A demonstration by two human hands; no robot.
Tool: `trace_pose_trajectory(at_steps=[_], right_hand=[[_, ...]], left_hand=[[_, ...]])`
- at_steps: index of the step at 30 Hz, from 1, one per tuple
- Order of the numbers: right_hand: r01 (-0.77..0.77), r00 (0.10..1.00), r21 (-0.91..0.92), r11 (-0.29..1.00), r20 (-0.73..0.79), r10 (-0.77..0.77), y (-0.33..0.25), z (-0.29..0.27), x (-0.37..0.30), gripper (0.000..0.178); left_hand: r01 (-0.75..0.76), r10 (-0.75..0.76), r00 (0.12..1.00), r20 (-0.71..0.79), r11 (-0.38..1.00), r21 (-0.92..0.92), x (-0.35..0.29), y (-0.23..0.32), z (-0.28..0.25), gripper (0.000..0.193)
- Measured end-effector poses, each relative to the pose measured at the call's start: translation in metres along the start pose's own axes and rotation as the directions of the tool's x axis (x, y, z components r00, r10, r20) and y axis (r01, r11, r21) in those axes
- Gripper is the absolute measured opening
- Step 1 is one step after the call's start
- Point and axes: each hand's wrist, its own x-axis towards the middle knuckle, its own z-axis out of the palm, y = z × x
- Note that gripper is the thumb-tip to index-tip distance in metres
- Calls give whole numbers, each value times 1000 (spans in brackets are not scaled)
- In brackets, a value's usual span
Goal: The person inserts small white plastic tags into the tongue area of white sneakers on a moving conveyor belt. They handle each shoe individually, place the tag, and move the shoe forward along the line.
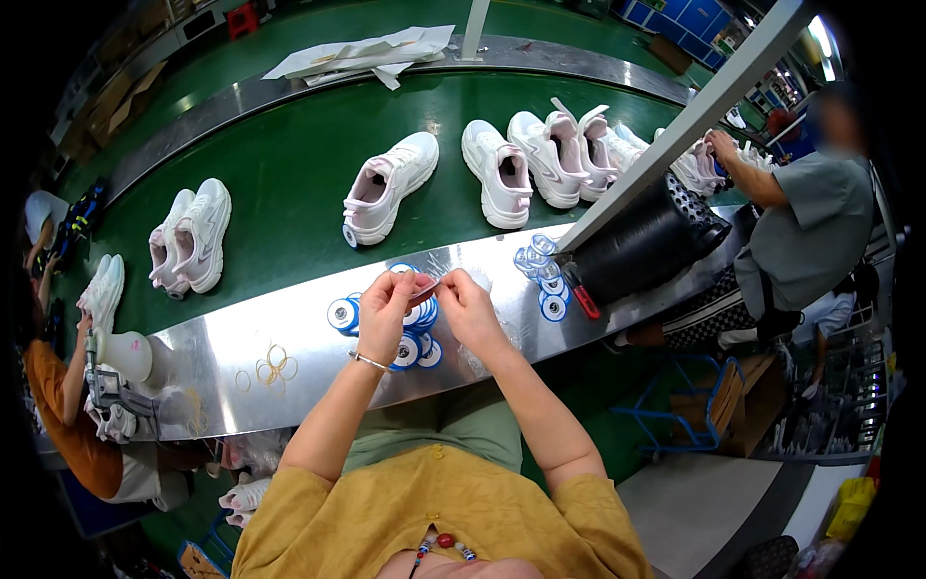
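Observation:
Over the metal ledge, my left hand [388, 311] is closed in a pinch on a small, thin, dark red tag [423, 293]. Close against its other end, my right hand [469, 311] is also pinched shut; what lies between those fingertips is too small to make out. Under and around both hands spreads a pile of round blue-and-white tags [409, 349]. Thin clear plastic strips [439, 261] lie just beyond my fingers. Past the ledge, a white and pink sneaker [394, 185] rests on the green belt, with a round tag [350, 235] at its heel.
More sneakers stand on the belt, a pair [198, 236] at left and several [550, 159] at right. Rubber bands [275, 365], more round tags [547, 280], a red-handled tool [585, 301] and a black cylinder [637, 251] occupy the ledge. A post [675, 135] rises at right. Co-workers flank me.

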Motion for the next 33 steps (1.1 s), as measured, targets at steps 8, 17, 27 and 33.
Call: trace_pose_trajectory(at_steps=[8,17,27,33], right_hand=[[273,961,-186,944,2,-277,-6,-5,-13,9],[57,994,124,991,86,-68,-9,-24,-11,16],[124,976,-56,991,189,-112,18,-60,9,14],[262,940,-532,805,-49,-338,35,-115,82,12]], left_hand=[[-53,40,997,63,975,215,1,-7,-2,13],[-182,148,980,134,940,290,2,-10,4,7],[-373,278,927,252,761,532,5,-4,24,9],[-333,313,939,143,718,611,0,2,21,12]])
